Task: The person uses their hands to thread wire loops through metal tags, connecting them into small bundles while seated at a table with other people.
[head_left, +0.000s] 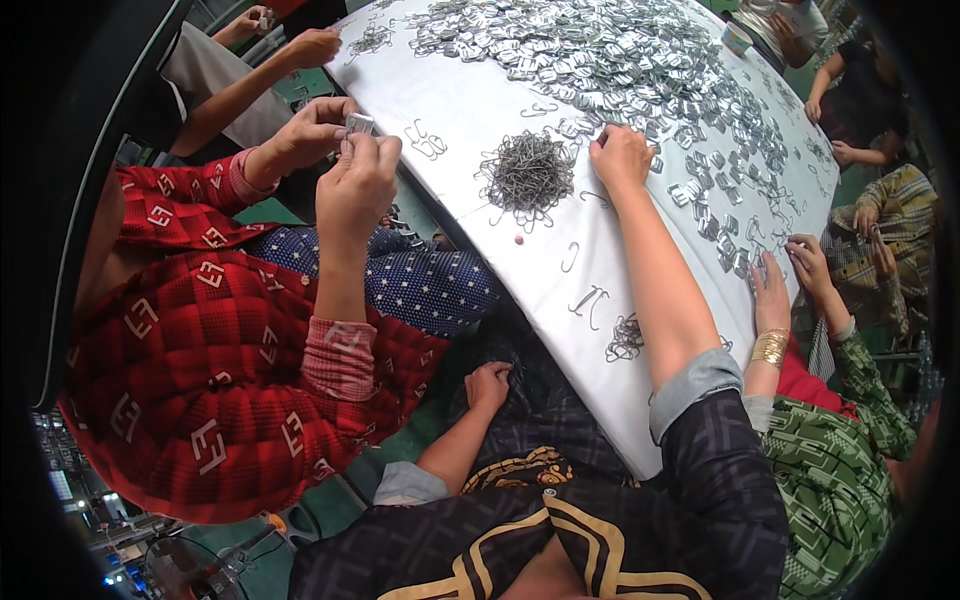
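My right hand [622,158] reaches across the white tabletop [520,290], its fingers curled down at the near edge of a large spread of silver metal buckles [600,60]. What its fingertips touch is hidden beneath them. Just left of it lies a tangled heap of bent wire hooks [527,172]. My left hand [488,387] is held low over my lap, beside the table's edge. Its fingers are curled closed, and anything inside them does not show.
A few loose wire hooks [588,300] and a smaller wire pile [625,338] lie nearer me, with a small reddish bead [519,240]. A person in red plaid [220,370] sits close on my left, holding a silver buckle [359,124]. A green-patterned sleeve [825,470] is close on my right.
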### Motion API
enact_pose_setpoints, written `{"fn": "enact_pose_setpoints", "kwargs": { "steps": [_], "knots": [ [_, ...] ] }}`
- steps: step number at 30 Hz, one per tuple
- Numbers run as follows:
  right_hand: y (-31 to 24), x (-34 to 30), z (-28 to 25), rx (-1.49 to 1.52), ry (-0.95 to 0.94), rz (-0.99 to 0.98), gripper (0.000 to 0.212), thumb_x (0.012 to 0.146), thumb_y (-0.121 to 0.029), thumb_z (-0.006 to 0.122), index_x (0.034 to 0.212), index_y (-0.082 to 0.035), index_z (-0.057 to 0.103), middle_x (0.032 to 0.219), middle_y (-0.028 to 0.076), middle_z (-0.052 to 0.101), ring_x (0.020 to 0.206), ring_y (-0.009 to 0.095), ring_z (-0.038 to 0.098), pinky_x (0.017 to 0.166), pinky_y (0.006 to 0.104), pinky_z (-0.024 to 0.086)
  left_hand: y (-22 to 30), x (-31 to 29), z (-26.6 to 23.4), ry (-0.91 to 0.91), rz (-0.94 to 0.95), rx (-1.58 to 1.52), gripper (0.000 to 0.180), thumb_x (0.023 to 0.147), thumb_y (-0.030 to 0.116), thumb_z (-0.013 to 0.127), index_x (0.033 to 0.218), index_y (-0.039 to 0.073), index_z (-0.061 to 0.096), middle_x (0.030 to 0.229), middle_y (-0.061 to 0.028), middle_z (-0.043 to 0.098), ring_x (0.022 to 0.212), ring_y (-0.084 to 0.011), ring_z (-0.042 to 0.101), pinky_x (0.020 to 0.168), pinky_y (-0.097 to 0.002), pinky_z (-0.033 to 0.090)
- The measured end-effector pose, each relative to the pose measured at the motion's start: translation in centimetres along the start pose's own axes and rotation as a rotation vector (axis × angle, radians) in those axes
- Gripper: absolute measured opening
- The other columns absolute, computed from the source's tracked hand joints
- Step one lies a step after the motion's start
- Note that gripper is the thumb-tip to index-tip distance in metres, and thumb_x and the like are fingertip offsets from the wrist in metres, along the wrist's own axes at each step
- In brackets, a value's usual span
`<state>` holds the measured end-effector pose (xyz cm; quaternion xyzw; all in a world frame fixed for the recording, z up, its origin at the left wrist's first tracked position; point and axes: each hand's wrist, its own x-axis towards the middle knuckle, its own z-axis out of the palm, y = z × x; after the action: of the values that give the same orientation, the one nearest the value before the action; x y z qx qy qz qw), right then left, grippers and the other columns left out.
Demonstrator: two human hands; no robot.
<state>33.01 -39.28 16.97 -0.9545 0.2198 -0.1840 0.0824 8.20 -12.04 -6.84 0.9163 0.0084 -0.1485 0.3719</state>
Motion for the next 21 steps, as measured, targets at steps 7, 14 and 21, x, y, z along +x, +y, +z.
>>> {"fn": "enact_pose_setpoints", "kwargs": {
  "steps": [7,14,21],
  "knots": [
    [0.0,-0.4,0.3,0.031,-0.019,-0.113,0.024,0.078,-0.025,0.07,0.098,-0.012,0.069,0.104,0.008,0.062,0.106,0.027,0.054,0.092,0.043,0.039,-0.1,0.1,0.2,-0.006,-0.019,0.001,0.013,0.082,0.014,0.065,0.091,0.016,0.074,0.096,-0.0079,0.069,0.088,-0.0272,0.066,0.082,-0.0354,0.051],
    [-0.9,0.6,1.0,0.057,-0.09,0.035,0.025,0.081,-0.028,0.07,0.099,-0.011,0.068,0.108,0.009,0.061,0.108,0.027,0.054,0.094,0.0435,0.039,-0.3,0.1,0.1,-0.009,0.003,-0.008,0.013,0.082,0.014,0.065,0.091,0.016,0.074,0.095,-0.0072,0.069,0.086,-0.0267,0.066,0.08,-0.0357,0.05],
    [-0.9,1.2,1.1,-0.044,-0.153,-0.031,0.025,0.079,-0.024,0.07,0.099,-0.009,0.069,0.111,0.009,0.061,0.11,0.028,0.054,0.094,0.0425,0.04,-0.5,0.3,0.6,-0.048,-0.053,-0.026,0.013,0.082,0.016,0.065,0.091,0.017,0.074,0.095,-0.0067,0.069,0.089,-0.0263,0.065,0.083,-0.0373,0.047]
  ]
}}
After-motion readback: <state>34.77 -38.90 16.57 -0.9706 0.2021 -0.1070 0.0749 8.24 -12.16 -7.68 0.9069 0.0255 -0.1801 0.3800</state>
